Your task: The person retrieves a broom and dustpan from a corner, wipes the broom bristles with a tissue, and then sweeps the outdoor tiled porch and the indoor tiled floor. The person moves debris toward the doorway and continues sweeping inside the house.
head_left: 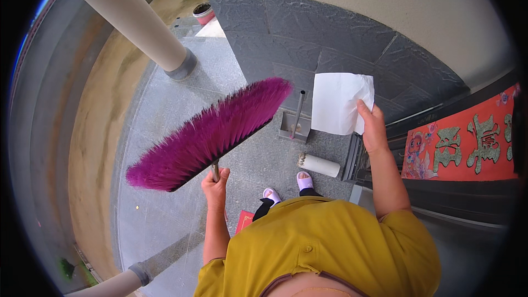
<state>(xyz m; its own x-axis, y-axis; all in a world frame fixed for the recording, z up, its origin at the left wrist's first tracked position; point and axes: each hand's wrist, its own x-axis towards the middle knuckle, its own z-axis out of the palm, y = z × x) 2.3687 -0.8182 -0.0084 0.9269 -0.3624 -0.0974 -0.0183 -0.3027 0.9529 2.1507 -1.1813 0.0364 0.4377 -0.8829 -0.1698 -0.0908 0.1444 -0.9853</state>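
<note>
My left hand (pixel 215 183) is closed round the metal handle of a broom, just below its head. The broom head (pixel 212 137) is held up with its long purple bristles pointing away from me. Out to the right, my right hand (pixel 373 125) pinches a white sheet of paper (pixel 338 102) by its creased right edge, thumb on the near face. The paper hangs in front of the dark tiled wall. Beyond my feet, between broom and paper, a grey dustpan (pixel 295 130) with an upright handle stands on the floor.
A white cylinder (pixel 320 165) lies near my feet beside the door sill. Red banner (pixel 462 135) hangs on the dark door at right. Pale columns (pixel 132 16) stand at left on the grey stone floor (pixel 159 132). A pink bucket (pixel 203 14) sits far off.
</note>
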